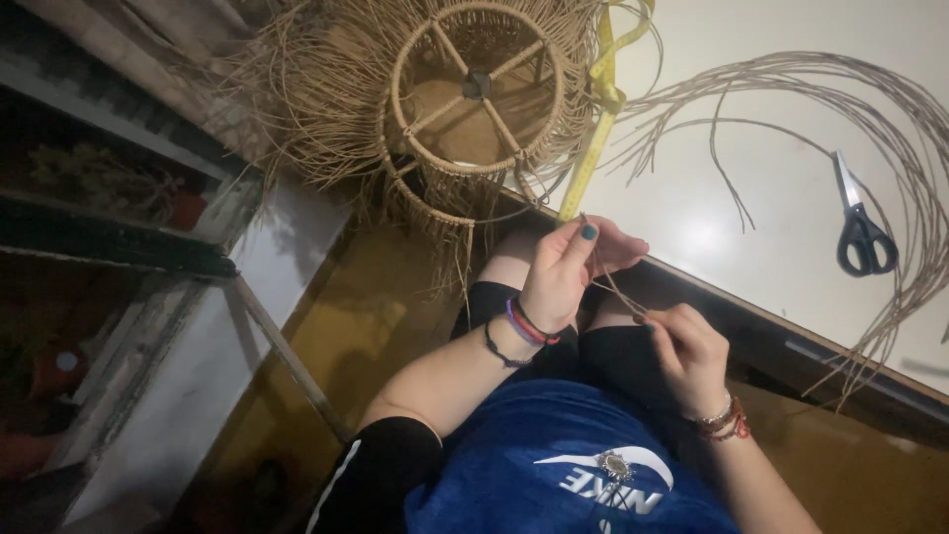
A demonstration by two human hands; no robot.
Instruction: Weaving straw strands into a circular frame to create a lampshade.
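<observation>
My left hand (573, 267) is raised over my knees, fingers pinched on a thin rattan strand (615, 289). The strand runs down to my right hand (689, 351), which also pinches it near my lap. Both wrists wear bead bracelets. Ahead of my hands stands a round wicker frame (477, 89) with spokes and several loose strands hanging from it. A yellow measuring tape (593, 148) drapes from the frame down toward my left hand.
A white table (781, 198) on the right holds black-handled scissors (862, 232) and a bundle of long rattan strands (890, 129). The table's dark edge runs just beyond my hands. At the left are a shelf and a white board; the floor is yellowish.
</observation>
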